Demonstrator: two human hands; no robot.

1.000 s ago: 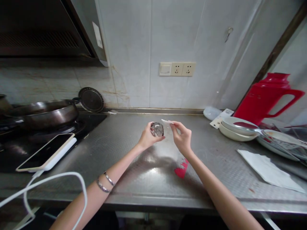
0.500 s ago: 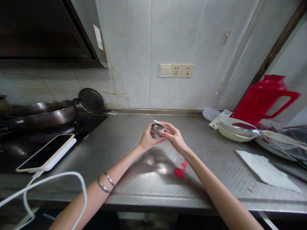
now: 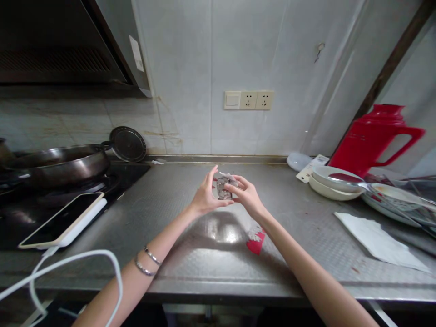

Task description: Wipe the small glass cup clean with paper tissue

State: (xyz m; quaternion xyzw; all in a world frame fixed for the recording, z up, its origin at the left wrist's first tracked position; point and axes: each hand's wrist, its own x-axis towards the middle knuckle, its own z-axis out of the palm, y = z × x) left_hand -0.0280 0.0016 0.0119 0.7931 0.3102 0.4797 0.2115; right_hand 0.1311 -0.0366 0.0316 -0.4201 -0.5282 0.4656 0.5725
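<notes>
A small, clear, shiny block-like container [image 3: 224, 188] is held up over the steel counter, with a thin whitish piece at its top edge. Its exact kind and contents are too small to make out. My right hand [image 3: 248, 195] grips it from the right, fingers bent around that side. On the left, my left hand [image 3: 203, 194] is spread around it, fingers raised and the lower digit stretched beneath the container. Below the hands, a torn red and silvery wrapper scrap [image 3: 255, 240] lies on the counter [image 3: 218, 268].
At left, a phone [image 3: 61, 220] with a white cable [image 3: 78, 256] rests by a steel pan [image 3: 64, 163] on the stove. At right stand stacked bowls [image 3: 335, 184], a red thermos jug [image 3: 371, 141] and plates [image 3: 395, 204], with a white paper sheet [image 3: 378, 243] nearer me.
My left hand has shifted slightly left and its fingers have opened away from the container. My right hand keeps its hold, and more of the container's front shows.
</notes>
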